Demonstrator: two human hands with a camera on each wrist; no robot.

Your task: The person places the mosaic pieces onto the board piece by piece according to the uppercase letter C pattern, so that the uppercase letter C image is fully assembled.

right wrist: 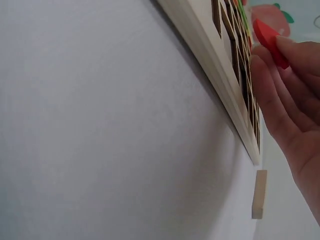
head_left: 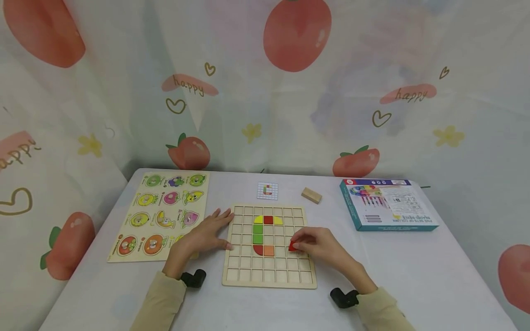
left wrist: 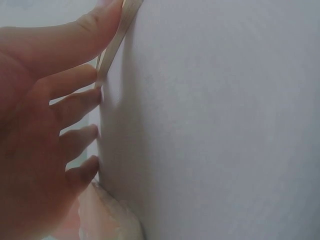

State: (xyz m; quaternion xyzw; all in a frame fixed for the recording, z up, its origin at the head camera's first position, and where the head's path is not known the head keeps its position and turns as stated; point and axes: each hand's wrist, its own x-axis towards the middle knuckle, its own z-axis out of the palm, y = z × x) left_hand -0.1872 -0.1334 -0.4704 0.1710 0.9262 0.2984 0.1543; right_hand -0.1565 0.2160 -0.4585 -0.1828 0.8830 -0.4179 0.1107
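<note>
A wooden grid board (head_left: 269, 283) lies in the middle of the table. Set in its cells are yellow corner tiles (head_left: 278, 220) either side of a red square tile (head_left: 268, 219), two green tiles (head_left: 257, 233), a dark red rounded tile (head_left: 258, 249) and an orange tile (head_left: 268, 250). My right hand (head_left: 316, 243) pinches a small red tile (right wrist: 270, 42) between thumb and fingers, over the board's right side. The right wrist view shows that tile with one curved edge. With fingers spread, my left hand (head_left: 209, 233) rests at the board's left edge, its thumb touching the frame.
Behind the board lie a small printed pattern card (head_left: 267, 191) and a wooden block (head_left: 311, 195). On the left is a fruit picture board (head_left: 165, 232), partly under my left forearm. A teal-edged box (head_left: 389, 209) lies at the back right, near a patterned cloth backdrop (head_left: 265, 115).
</note>
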